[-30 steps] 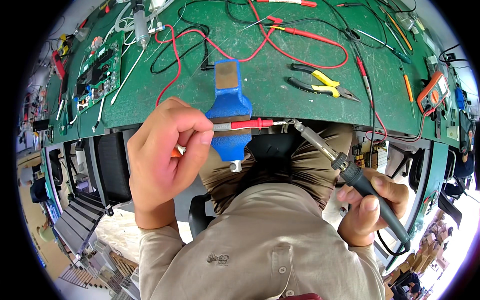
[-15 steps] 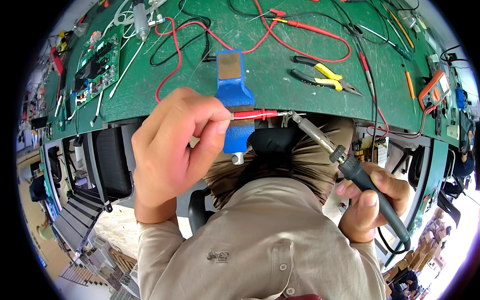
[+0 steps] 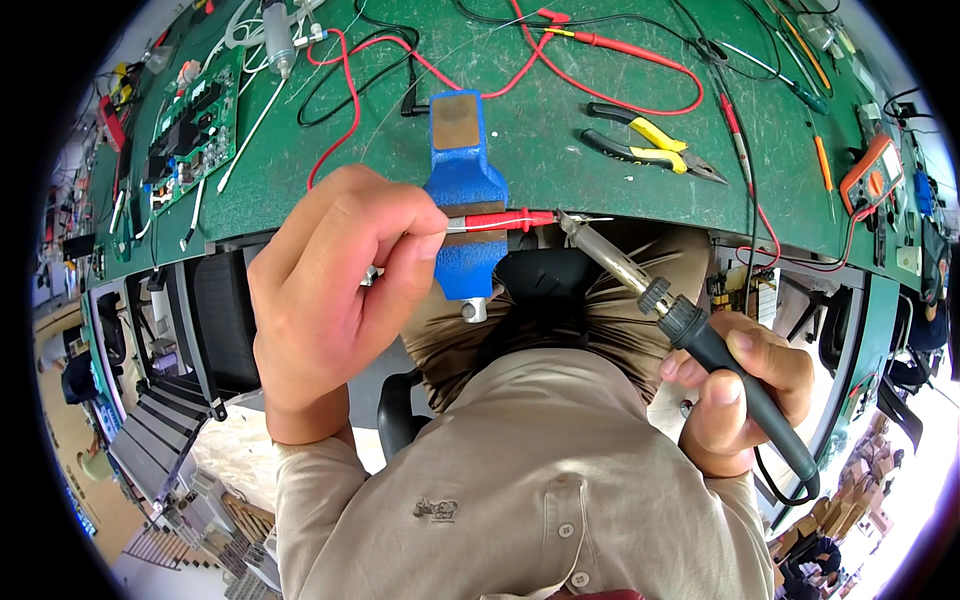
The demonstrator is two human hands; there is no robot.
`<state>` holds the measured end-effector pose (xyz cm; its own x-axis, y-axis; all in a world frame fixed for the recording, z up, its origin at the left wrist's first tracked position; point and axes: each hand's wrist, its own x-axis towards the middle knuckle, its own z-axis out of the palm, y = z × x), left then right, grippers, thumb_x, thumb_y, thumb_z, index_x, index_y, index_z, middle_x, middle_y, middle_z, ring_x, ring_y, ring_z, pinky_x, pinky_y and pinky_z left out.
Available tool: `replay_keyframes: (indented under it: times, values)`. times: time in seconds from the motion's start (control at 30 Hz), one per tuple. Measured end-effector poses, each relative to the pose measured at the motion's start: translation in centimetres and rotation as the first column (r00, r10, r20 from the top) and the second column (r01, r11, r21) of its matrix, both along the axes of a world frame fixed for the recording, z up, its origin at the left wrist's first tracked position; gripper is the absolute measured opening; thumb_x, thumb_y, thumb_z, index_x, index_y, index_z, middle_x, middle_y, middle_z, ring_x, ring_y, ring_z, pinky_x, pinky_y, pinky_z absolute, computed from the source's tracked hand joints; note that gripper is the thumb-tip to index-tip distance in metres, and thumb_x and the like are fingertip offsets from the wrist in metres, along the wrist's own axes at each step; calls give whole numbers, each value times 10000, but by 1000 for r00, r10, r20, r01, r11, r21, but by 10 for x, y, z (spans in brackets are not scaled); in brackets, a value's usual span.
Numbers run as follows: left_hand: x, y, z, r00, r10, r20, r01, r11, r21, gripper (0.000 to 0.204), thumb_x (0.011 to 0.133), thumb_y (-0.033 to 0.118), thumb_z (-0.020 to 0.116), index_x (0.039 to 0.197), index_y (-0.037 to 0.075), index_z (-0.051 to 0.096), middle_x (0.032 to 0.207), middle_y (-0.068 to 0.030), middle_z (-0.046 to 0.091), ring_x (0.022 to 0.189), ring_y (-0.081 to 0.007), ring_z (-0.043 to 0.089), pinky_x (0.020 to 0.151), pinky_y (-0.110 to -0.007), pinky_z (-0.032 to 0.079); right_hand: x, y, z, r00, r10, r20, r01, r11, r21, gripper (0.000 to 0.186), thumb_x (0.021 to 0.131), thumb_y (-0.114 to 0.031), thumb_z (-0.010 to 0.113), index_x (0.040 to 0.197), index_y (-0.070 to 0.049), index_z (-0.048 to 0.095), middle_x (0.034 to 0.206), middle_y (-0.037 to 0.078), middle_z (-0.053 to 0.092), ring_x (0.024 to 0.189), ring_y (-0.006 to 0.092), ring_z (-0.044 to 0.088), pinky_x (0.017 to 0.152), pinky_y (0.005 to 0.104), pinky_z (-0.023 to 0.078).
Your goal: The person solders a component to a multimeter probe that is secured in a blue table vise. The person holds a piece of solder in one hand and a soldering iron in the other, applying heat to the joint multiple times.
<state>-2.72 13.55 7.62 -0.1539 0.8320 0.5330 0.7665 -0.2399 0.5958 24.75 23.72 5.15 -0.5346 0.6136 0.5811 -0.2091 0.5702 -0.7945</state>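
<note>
A red test probe (image 3: 500, 221) lies level between the jaws of a blue bench vise (image 3: 465, 178) at the table's front edge, its metal tip pointing right. My left hand (image 3: 335, 285) is closed, thumb and forefinger pinching at the probe's left end; its other fingers are curled. A pale thin line runs along the probe; whether it is a wire or a glare I cannot tell. My right hand (image 3: 745, 385) grips a soldering iron (image 3: 690, 325) by its dark handle. The iron's tip meets the probe's metal tip just right of the red collar, touching or very close.
Yellow-and-black pliers (image 3: 655, 145) lie on the green table (image 3: 540, 150), right of the vise. Red and black test leads loop across the back. A green circuit board (image 3: 190, 130) and a syringe-like tube (image 3: 277, 40) sit at left, an orange multimeter (image 3: 872, 175) at right.
The soldering iron's tip has moved left along the probe's metal tip, closer to the red collar. My left hand has shifted slightly left. The probe stays in the vise.
</note>
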Motion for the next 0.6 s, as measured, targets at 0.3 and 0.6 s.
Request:
replay_keyframes:
  times: [0.3,0.6]
  values:
    - [2,1,2,1000,-3,-15,3,1000,-12,130,797,-96,668,878,-5,623,754,-56,580,582,-118,499,504,-241,391,-1,-2,-1,1000,-12,15,12,1000,11,293,894,-132,680,1059,33,501,619,113,616,513,199,635,463,325,534]
    - [1,2,1,1000,-17,-16,17,1000,-1,137,792,-99,667,877,0,624,750,-54,574,577,-114,489,496,-244,382,1,-1,-3,1000,3,1,-3,1000,25,307,865,-84,704,1057,44,500,619,122,633,514,212,656,457,338,541]
